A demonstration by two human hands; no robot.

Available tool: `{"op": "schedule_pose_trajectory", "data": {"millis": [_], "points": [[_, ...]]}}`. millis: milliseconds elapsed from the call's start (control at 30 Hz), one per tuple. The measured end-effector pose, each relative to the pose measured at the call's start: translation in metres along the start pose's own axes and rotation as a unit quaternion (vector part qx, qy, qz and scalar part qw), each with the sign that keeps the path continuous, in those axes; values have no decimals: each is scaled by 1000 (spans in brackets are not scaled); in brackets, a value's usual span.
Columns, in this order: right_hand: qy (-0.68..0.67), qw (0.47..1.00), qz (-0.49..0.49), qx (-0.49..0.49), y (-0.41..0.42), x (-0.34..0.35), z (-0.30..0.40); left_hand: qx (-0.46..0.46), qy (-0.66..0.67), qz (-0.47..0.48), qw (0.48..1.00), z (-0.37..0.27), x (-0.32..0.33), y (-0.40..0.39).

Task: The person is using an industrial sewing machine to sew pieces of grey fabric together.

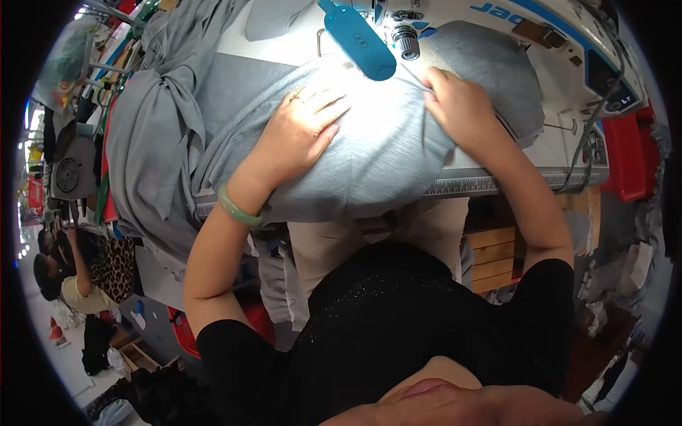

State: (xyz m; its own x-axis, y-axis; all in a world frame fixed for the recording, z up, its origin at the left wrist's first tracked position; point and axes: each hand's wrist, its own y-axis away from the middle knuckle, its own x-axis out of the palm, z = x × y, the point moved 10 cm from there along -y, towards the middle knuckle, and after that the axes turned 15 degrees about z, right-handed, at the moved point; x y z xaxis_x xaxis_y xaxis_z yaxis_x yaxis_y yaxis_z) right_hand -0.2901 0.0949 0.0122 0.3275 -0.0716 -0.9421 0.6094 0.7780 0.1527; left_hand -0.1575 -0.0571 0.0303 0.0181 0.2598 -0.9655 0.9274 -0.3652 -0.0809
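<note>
Grey knit fabric [383, 181] is spread over the sewing machine's bed and hangs past the front edge of the table. My left hand [306, 128] lies palm down on it, fingers slightly apart, with a ring on one finger and a green bangle on the wrist. At the right, my right hand [461, 109] pinches a fold of the same fabric between thumb and fingers. Just beyond both hands is the industrial sewing machine [458, 10], with a blue cover plate [359, 42] and a thread tension dial [407, 42]. Bright light washes out the cloth there; the needle is hidden.
More grey fabric [157, 122] is heaped at the left. A ruler strip [463, 185] runs along the table's front edge. Red plastic bins [628, 154] stand at the right, and a wooden drawer unit [490, 258] is underneath. Another person [80, 290] sits far left.
</note>
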Motion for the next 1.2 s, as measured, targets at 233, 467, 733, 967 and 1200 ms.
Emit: {"op": "schedule_pose_trajectory", "data": {"millis": [233,467,733,967,1200], "points": [[97,964,-213,-123,12,-40,22,43,-91,-15,995,-32,1,-26],[32,996,12,-86,-17,-19,25,-6,-104,-102,989,-8,-11,-12],[-103,974,-4,-203,-20,-18,72,-19,-29,-153,988,29,-26,-30],[-299,910,209,-197,-34,17,55,-39,-42,-287,956,42,-51,1],[-69,965,-121,-220,-26,-12,58,178,-109,-70,975,-57,2,-16]]}}
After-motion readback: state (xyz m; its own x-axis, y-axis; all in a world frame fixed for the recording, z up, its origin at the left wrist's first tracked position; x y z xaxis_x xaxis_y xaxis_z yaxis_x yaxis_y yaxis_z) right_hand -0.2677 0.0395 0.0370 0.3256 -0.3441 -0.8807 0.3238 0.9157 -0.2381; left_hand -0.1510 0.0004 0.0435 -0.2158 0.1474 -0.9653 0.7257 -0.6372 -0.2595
